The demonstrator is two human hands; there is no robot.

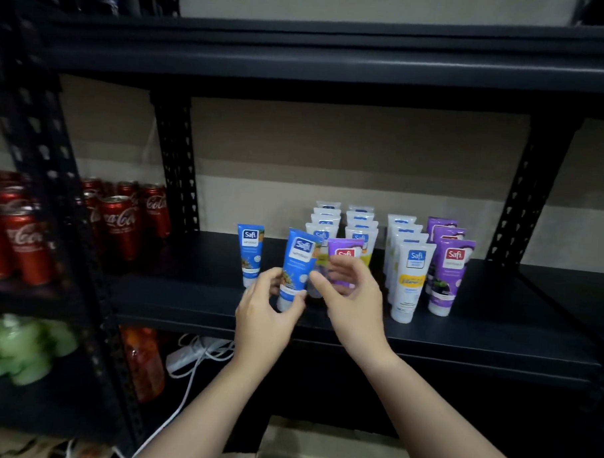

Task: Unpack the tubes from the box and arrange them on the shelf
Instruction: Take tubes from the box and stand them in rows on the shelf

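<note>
The left hand (266,310) grips a blue tube (297,268) low on its body, tilted, held just above the front of the shelf (187,293) and just right of a lone blue tube (250,254) standing there. The right hand (346,286), just right of the held tube, has its fingers (340,265) curled round a purple tube (344,262). Behind stand rows of white tubes (409,282) and purple ones. These tubes look light, soft-walled and glossy, likely slippery; holding near the stiff cap end seems wisest, squeezing gently.
</note>
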